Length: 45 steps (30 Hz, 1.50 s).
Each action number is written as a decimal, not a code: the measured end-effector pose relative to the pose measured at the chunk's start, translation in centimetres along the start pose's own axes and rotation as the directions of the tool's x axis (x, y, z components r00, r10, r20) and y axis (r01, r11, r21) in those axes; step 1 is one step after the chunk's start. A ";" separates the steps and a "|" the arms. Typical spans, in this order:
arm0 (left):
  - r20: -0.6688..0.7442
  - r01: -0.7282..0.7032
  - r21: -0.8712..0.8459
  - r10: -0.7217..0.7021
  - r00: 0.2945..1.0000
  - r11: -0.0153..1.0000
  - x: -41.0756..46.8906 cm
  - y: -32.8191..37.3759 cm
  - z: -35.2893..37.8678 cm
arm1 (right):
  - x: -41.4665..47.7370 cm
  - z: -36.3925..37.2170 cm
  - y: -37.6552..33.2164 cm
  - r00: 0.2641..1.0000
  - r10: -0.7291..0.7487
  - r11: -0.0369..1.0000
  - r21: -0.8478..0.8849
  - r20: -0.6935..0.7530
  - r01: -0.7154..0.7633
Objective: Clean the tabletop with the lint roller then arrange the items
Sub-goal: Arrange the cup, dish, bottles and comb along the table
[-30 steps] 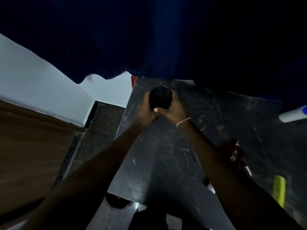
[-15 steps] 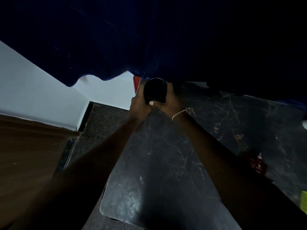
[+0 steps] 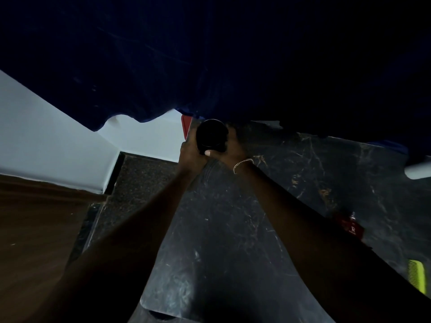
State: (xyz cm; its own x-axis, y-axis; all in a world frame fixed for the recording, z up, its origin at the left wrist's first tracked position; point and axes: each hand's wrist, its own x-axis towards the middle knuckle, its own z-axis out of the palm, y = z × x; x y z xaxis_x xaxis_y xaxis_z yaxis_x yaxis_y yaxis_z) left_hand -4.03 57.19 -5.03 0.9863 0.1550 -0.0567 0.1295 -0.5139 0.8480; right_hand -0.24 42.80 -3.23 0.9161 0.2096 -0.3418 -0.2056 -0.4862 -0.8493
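Black marble tabletop (image 3: 303, 183) veined gold-white; black round jar (image 3: 211, 135); navy curtain (image 3: 210, 54); yellow-green comb (image 3: 417, 277); dark red packet (image 3: 349, 226) lettered white; gold bracelet (image 3: 242, 163).

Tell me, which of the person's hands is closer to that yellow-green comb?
Right. The right hand grips the black jar from the side facing the comb; the left hand holds the jar's opposite side, farther away. Both are far from it.

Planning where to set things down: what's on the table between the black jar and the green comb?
Head view: the right forearm and a red item.
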 end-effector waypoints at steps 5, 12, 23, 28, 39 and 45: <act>0.023 0.031 0.026 -0.032 0.999 0.999 -1.9 0.5 -0.9 | -2.6 -1.6 0.3 1.000 -0.014 0.996 -0.090 0.025 0.016; 0.028 0.045 0.252 -0.053 0.998 0.967 -9.0 0.6 -1.8 | -9.2 -3.9 3.2 0.986 -0.165 0.898 -0.418 -0.023 0.141; 0.193 -0.242 0.441 0.172 0.966 0.864 -19.6 5.5 3.0 | -22.1 -8.3 8.0 0.958 -0.263 0.871 -0.454 -0.112 0.186; 0.282 -0.209 0.362 0.107 0.953 0.908 -22.9 8.6 8.6 | -26.3 -12.9 10.7 0.949 -0.198 0.875 -0.481 -0.244 0.058; 0.188 0.313 0.238 -0.360 0.914 0.919 -24.8 14.6 19.2 | -27.3 -18.5 14.3 0.973 0.103 0.412 -0.881 -0.207 -0.231; 0.129 0.374 0.215 -0.406 0.905 0.902 -24.8 15.2 21.1 | -26.1 -18.2 15.1 0.988 0.024 0.393 -0.907 -0.152 -0.149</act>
State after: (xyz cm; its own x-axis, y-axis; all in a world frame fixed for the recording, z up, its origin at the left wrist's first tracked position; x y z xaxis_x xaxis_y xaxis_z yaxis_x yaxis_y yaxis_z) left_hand -24.38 27.76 -1.84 0.8530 0.2398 -0.4635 0.5076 -0.5872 0.6305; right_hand -21.01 14.55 0.17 0.9525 0.0668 -0.2971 0.0951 -0.9921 0.0818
